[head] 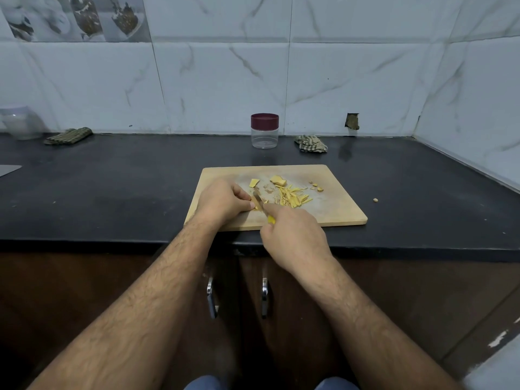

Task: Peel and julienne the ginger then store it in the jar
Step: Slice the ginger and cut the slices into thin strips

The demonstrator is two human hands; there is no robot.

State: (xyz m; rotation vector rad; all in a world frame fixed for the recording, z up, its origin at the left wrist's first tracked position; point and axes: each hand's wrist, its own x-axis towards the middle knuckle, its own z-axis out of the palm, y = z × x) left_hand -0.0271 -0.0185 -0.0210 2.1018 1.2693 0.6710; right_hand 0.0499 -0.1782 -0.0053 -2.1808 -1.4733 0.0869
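Julienned ginger strips (289, 196) lay piled mid-board; two peeled chunks (278, 180) sat behind them. Clear jar (264, 130), maroon lid on, stood upright beyond.

Your cutting board (332, 212) sits on the counter (112, 198), near its front edge. On the board: julienned strips (289, 196) at centre, w/ two ginger chunks (278, 180) behind them and small scraps (316, 187) to the right. Your left hand (222, 201) is on the board's left part, right hand (292, 235) at its front edge, knife (260, 203) btwn them. Jar (264, 130) stands behind the board at the wall, a cloth (311, 144) just right of it. Another cloth (69, 135) lies far left.
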